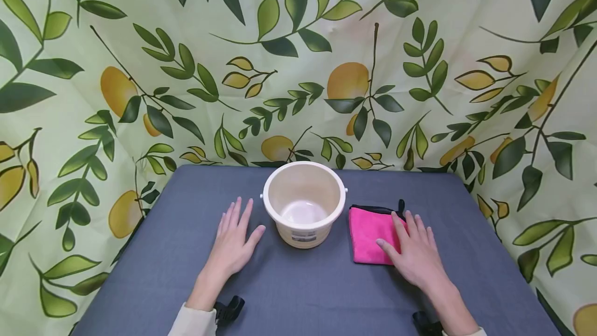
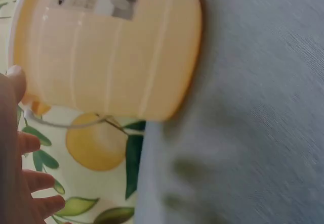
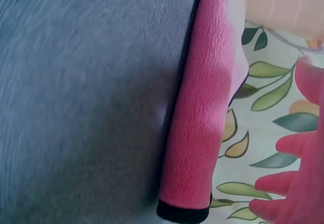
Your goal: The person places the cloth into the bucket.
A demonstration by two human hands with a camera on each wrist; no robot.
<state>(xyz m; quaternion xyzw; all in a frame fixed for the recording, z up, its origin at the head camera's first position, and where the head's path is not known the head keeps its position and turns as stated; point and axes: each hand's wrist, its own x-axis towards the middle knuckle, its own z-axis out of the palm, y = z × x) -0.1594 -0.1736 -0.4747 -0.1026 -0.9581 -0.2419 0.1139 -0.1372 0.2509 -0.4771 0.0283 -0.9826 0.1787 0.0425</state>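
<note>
A cream plastic bucket (image 1: 304, 237) stands upright at the middle of the table, its mouth facing up and its inside bare. A wire handle (image 2: 76, 125) hangs down its side in the left wrist view. To the right of it lies a folded pink cloth (image 1: 366, 237) with black edging and a small black loop. My left hand (image 1: 235, 248) hovers left of the bucket, fingers spread and holding nothing. My right hand (image 1: 417, 253) is over the cloth's right side, fingers straight, covering part of it; the right wrist view has the fingers apart from the pink cloth (image 3: 202, 107).
A grey-blue cloth covers the table (image 1: 298, 294). Behind it and along both sides hangs a fabric backdrop (image 1: 298, 82) printed with leaves and orange fruit. Black wrist-camera mounts (image 1: 229, 310) show beside both wrists.
</note>
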